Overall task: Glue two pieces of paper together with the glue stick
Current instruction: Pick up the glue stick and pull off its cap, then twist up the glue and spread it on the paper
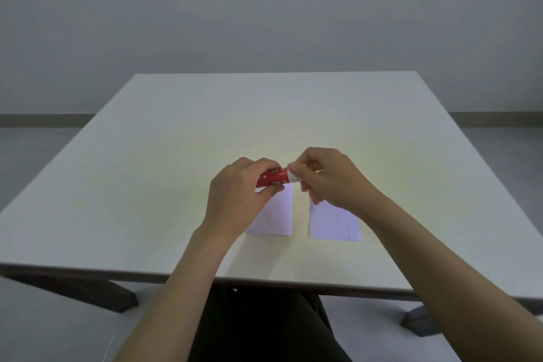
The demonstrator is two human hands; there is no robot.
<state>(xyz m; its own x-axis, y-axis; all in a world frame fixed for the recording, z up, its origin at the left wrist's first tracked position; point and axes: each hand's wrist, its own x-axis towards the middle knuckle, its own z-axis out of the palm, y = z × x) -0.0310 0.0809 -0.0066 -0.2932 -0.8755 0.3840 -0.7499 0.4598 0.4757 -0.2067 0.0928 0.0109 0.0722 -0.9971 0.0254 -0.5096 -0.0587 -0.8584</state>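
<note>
Two white paper pieces, left (274, 216) and right (333, 225), lie flat side by side, apart, on the surface (147, 156). Above them, left hand (235, 194) fingers grip the red glue stick (271, 178) body; right hand (329, 179) fingers pinch its white end.

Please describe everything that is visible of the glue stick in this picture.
The glue stick is a small red tube with white print, too blurred to read, and a white end piece, probably its cap, on the right. It lies nearly level in the air above the two papers, not touching them. The left hand wraps the red body; the right hand pinches the white end. Whether the cap is on or coming off cannot be told.
</note>
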